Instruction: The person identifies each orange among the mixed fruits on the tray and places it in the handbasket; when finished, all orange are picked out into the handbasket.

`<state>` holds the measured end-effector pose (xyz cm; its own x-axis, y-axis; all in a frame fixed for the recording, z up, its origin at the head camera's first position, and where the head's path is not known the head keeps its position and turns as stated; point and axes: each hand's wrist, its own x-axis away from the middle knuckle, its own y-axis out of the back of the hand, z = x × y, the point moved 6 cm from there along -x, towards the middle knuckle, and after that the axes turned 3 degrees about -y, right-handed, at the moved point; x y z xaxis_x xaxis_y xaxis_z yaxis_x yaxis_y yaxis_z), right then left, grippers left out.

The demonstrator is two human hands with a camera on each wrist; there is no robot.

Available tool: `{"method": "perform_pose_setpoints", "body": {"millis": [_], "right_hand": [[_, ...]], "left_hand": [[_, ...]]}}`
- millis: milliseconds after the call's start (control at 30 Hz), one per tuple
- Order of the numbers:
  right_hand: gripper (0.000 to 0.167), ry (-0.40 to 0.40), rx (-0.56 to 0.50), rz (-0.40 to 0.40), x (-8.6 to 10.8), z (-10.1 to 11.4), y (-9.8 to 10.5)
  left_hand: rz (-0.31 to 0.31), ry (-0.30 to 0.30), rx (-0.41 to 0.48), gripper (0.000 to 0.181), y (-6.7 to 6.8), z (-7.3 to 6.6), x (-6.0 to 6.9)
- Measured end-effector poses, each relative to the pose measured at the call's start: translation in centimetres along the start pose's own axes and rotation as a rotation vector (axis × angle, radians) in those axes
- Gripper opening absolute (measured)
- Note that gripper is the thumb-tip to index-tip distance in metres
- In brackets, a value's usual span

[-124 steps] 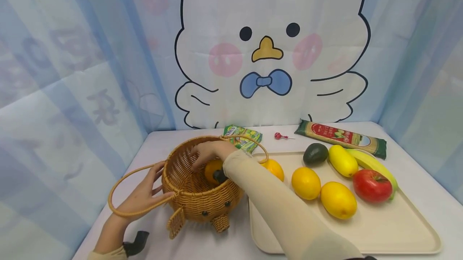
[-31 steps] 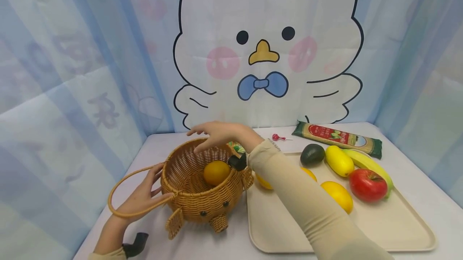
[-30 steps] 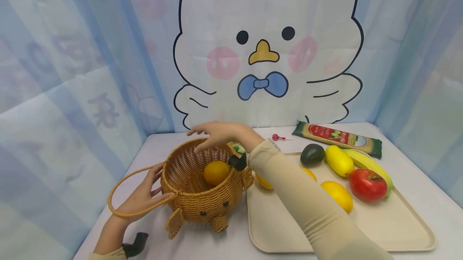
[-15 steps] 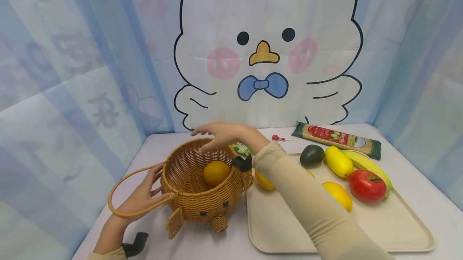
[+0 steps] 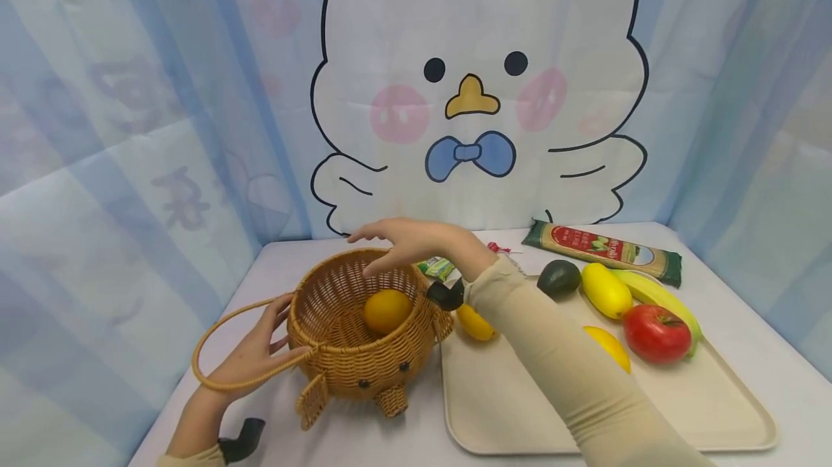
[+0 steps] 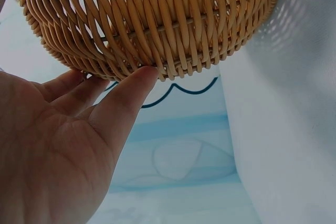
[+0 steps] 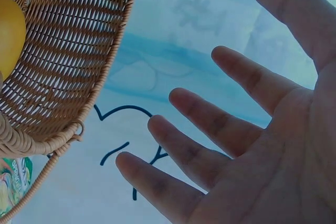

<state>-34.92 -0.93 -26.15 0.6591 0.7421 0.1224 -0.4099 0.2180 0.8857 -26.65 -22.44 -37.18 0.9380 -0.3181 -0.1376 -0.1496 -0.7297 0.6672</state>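
The wicker basket point(image 5: 351, 366) with an animal face holds one orange fruit point(image 5: 387, 312). My left hand point(image 5: 250, 357) rests on its left side, fingers fairly straight; in the left wrist view the fingertips and thumb of the hand point(image 6: 63, 145) touch the basket's wickerwork point(image 6: 173, 19). Above the basket's back right rim my right hand point(image 5: 422, 243) hovers, holding nothing. Its fingers are spread in the right wrist view, where the hand point(image 7: 257, 156) is apart from the basket point(image 7: 68, 51), and part of the fruit point(image 7: 9, 35) shows.
Right of the basket, a cream tray point(image 5: 500, 409) bears a dark avocado point(image 5: 559, 279), a red apple point(image 5: 656, 334), a banana point(image 5: 669, 305) and several yellow fruits. Behind lie a long green-ended packet point(image 5: 601, 250), a lollipop point(image 5: 497, 247) and a green packet point(image 5: 437, 268). My right sleeve crosses the tray.
My right hand has come up out of the basket from beside the orange fruit, then drifted slightly right. My left hand and the basket have stayed nearly still.
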Motion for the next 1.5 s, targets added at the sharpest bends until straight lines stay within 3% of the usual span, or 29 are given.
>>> {"method": "perform_pose_setpoints", "body": {"millis": [333, 1167, 1500], "right_hand": [[0.063, 0.021, 0.016, -0.02, 1.0, -0.1, 0.1], [0.064, -0.02, -0.004, -0.053, 2.8, -1.5, 0.3], [0.074, -0.01, -0.021, -0.088, 3.9, -2.1, 0.8]], "left_hand": [[0.007, 0.0, 0.003, 0.085, -0.2, 0.1, 0.0], [-0.001, -0.001, -0.017, 0.086, 0.0, 0.0, 0.0], [0.005, 0.008, -0.015, 0.087, -0.1, 0.2, 0.0]]}}
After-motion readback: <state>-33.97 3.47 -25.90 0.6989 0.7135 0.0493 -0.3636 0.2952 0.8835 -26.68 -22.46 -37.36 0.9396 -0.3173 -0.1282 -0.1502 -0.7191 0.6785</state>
